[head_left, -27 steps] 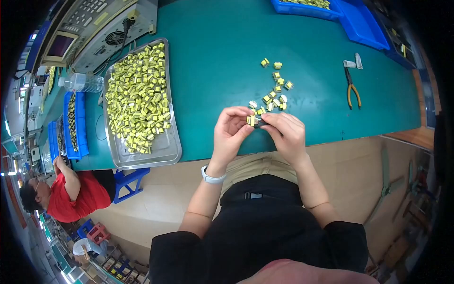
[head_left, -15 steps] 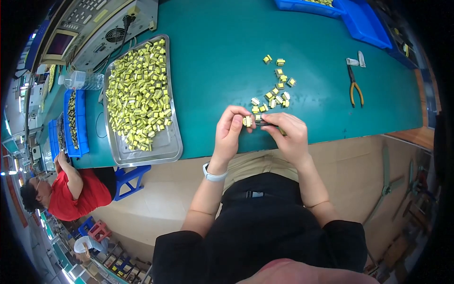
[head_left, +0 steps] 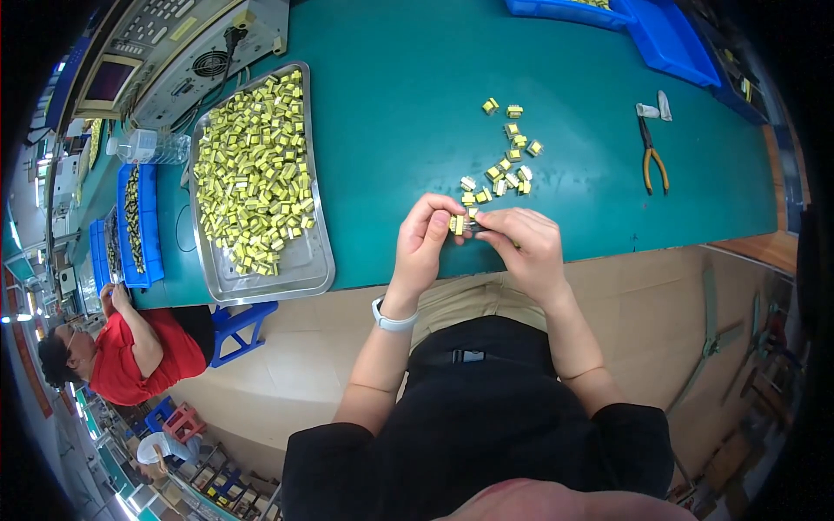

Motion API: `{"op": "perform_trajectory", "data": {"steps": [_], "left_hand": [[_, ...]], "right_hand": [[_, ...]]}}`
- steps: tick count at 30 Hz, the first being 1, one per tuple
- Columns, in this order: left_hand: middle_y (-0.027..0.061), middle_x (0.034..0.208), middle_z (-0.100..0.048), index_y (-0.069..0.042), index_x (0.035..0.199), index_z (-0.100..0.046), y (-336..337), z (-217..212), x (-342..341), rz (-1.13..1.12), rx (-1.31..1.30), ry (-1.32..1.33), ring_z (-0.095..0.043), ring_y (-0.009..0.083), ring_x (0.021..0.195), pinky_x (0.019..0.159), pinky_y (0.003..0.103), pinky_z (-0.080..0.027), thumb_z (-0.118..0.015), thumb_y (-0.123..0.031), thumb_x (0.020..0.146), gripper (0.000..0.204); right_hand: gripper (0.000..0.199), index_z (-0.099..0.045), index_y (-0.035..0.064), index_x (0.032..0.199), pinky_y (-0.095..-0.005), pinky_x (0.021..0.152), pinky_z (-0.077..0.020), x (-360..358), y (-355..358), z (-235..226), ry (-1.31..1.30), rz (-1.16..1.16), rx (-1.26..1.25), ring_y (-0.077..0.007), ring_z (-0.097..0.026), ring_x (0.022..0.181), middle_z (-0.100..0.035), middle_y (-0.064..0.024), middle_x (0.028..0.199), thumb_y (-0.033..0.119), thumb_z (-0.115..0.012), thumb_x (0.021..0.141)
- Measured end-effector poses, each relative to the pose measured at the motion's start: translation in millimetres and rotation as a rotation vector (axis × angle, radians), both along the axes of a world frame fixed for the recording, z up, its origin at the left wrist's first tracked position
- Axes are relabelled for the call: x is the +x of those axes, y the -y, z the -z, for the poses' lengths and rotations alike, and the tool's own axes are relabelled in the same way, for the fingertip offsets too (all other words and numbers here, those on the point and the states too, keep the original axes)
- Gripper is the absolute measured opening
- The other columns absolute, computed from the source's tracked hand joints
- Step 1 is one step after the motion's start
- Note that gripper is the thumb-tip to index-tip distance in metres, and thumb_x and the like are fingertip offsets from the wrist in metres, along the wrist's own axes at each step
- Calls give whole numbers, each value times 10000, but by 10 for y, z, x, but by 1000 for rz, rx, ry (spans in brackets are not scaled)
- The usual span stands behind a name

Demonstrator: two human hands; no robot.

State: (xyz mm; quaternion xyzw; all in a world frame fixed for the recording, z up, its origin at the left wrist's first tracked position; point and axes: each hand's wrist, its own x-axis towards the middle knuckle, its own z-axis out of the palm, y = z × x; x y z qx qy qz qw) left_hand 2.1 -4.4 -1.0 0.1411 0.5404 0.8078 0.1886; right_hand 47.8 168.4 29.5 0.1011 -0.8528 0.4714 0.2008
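Near the front edge of the green table, my left hand point(head_left: 423, 240) pinches a small yellow transformer point(head_left: 457, 225) with pale pins between thumb and fingers. My right hand point(head_left: 532, 246) is closed close beside it, its fingertips around a slim dark tool point(head_left: 474, 227). That tool's tip is at the transformer's pin side; most of it is hidden by the fingers, so I cannot tell its kind. Just beyond my fingers lies a loose group of similar yellow transformers point(head_left: 505, 165), some with their pins upward.
To the left, a metal tray point(head_left: 308, 280) holds a heap of yellow transformers. Behind it stand instruments point(head_left: 204, 69) and a plastic bottle point(head_left: 152, 148). Yellow-handled pliers point(head_left: 653, 165) lie at right, below blue bins point(head_left: 665, 48). A co-worker in red point(head_left: 139, 360) sits at far left.
My right hand has shifted slightly left, bringing the dark tool against the transformer. The transformer in my left hand has turned and moved a little to the right.
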Motion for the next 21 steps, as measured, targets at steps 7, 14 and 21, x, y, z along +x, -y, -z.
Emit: {"op": "perform_trajectory", "data": {"steps": [7, 14, 21], "left_hand": [[74, 920, -612, -33, 1043, -530, 1, -5, -1, -9, -2, 29, -585, 115, 769, 679, 235, -475, -488, -285, 1044, 255], [78, 902, -622, -32, 1046, -538, 33, 31, -33, 8, 109, 51, -589, 115, 782, 702, 244, -476, -504, -281, 1038, 251], [77, 913, -614, -39, 1027, -530, 6, -11, -6, 9, -5, 42, -582, 120, 750, 648, 236, -458, -496, -284, 1040, 248]], "right_hand": [[172, -683, 26, 911, -339, 643, -515, 8, 6, -15, -10, 6, 22, -252, -691, 746, -726, -94, 881, 57, -753, 757], [174, -690, 23, 907, -336, 639, -510, 17, 2, -10, -13, 21, -13, -247, -690, 740, -727, -90, 881, 55, -760, 751], [171, -690, 25, 907, -335, 638, -508, 17, -2, -8, -11, 19, -3, -246, -688, 740, -726, -87, 875, 52, -755, 751]]}}
